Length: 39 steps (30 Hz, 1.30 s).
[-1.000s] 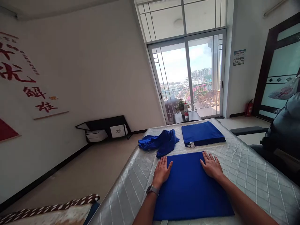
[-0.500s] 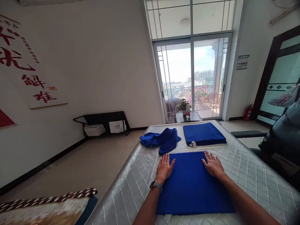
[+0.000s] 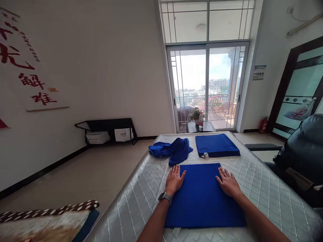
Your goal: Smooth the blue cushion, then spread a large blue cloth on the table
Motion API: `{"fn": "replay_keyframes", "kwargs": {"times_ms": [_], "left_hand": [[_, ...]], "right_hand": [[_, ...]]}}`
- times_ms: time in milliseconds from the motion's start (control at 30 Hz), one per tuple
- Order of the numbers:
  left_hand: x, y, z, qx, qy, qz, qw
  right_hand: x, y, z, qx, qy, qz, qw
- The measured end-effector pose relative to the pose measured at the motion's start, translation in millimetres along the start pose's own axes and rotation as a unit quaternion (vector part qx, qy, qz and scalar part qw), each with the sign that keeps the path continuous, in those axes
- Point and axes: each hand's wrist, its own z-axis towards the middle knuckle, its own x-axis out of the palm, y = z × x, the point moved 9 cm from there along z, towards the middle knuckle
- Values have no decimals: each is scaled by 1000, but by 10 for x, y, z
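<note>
One folded blue cloth (image 3: 203,201) lies before us on the quilted mattress (image 3: 267,191) in the head view. Our left hand (image 3: 174,179) and right hand (image 3: 229,183) rest flat, unclenched, near its far corners. Beyond it we see a crumpled blue cloth (image 3: 178,150) and a blue fabric stack (image 3: 217,144).

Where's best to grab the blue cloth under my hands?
Probably the left and right edges of the flat blue cloth, reaching under from either side: it lies flat with nothing raised to pinch, and the left hand and right hand rest at those edges.
</note>
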Motion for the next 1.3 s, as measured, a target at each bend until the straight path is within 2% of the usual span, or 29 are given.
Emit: {"fn": "replay_keyframes", "kwargs": {"times_ms": [267, 367, 433, 533, 633, 733, 800, 867, 967, 1067, 1300], "left_hand": [[3, -15, 11, -1, 3, 13, 1000], [-78, -39, -7, -8, -14, 24, 1000], [-146, -148, -29, -2, -31, 30, 999], [-131, -573, -65, 47, -13, 9, 999], [1, -1313, -122, 150, 34, -30, 988], [74, -2023, -148, 229, 33, -60, 971], [115, -2311, -110, 240, 31, -75, 967], [161, -2427, -54, 229, 34, -81, 969], [218, -2335, -6, 204, 42, -74, 975], [215, -2006, -21, 173, 44, -56, 982], [79, -662, -195, 59, 63, 15, 996]], "right_hand": [[-32, 9, -8, 2, 7, 6, 1000], [-33, -3, -11, 5, 6, 10, 1000], [-34, -9, -14, 6, 5, 20, 1000], [-51, -10, -22, 7, 5, 34, 999], [-66, -15, -36, 8, 7, 38, 999], [-64, -14, -56, -1, 6, 25, 1000], [-60, -3, -70, -16, 2, 10, 1000], [-62, -1, -77, -22, -2, 6, 1000], [-74, -13, -72, -14, -1, 20, 1000], [-85, -16, -59, -3, 4, 36, 999], [-60, -20, -40, 1, -1, 39, 999]]}}
